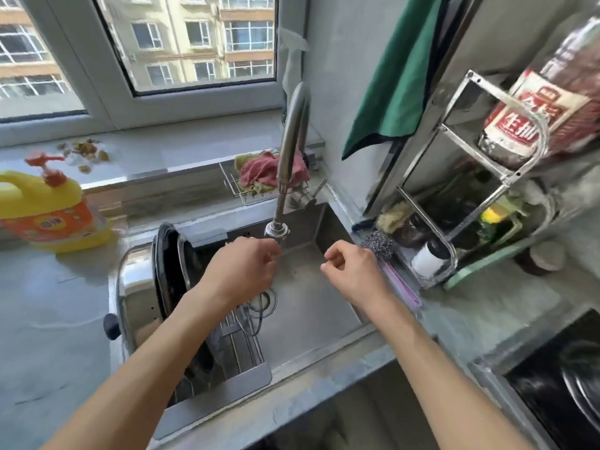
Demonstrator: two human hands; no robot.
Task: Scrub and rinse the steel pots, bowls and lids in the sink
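A steel pot (130, 287) lies on its side at the left of the steel sink (311, 323), its black knob handle (111, 326) pointing toward me. A black-rimmed lid (167, 271) leans inside it, above a slatted steel rack (237, 349). My left hand (246, 267) hovers over the sink with its fingers curled just under the faucet head (276, 230), and I see nothing in it. My right hand (350, 271) is apart to the right, fingers curled in, empty. A steel wool scrubber (376, 243) sits on the sink's right rim.
A yellow detergent bottle (48, 212) stands on the counter at left. Cloths fill a wire basket (266, 175) behind the faucet. A steel shelf rack (480, 203) with bottles stands right of the sink, under a hanging green towel (393, 79). A stove (565, 384) sits at bottom right.
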